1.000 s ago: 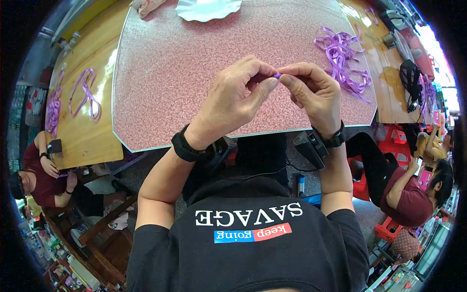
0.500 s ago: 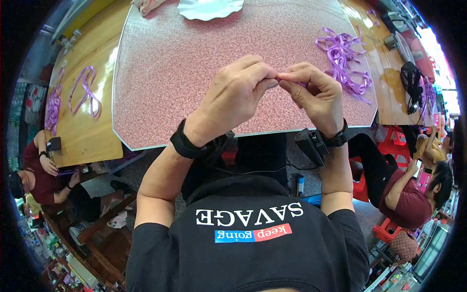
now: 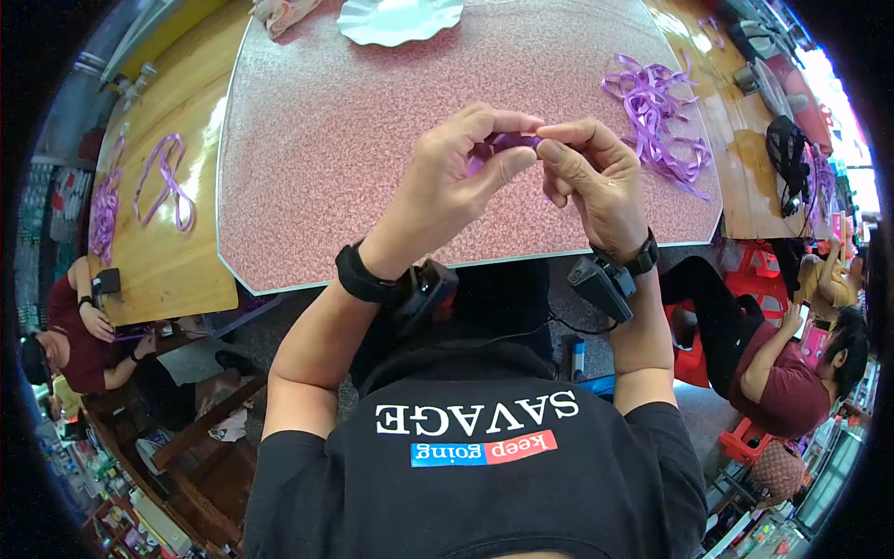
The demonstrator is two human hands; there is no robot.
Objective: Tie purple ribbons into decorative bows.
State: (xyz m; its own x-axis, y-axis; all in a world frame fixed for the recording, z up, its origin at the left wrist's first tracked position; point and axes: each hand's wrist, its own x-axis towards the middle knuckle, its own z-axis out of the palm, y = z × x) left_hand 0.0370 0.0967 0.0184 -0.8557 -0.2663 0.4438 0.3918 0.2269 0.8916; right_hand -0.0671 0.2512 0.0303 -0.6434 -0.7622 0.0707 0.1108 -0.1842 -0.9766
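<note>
Over the near part of the pink speckled tabletop (image 3: 317,177), both my hands meet fingertip to fingertip. A purple ribbon (image 3: 507,142) runs between them, mostly covered by the fingers. My left hand (image 3: 466,163) curls around the ribbon, its thumb and forefinger pointing toward the right hand. With thumb and forefinger, my right hand (image 3: 596,177) pinches the ribbon's end beside the left fingertips. Just beyond the right hand lies a loose tangle of purple ribbon (image 3: 652,107).
A white wavy-rimmed plate (image 3: 400,20) stands at the far edge beside a crumpled cloth (image 3: 282,13). More purple ribbon (image 3: 168,177) lies on the wooden table at left. Seated people flank me left and right, and red stools (image 3: 752,279) stand at right.
My left fingers have opened out a little, and more purple ribbon shows inside that hand. The right wrist has turned slightly, and its hand has shifted a little left.
</note>
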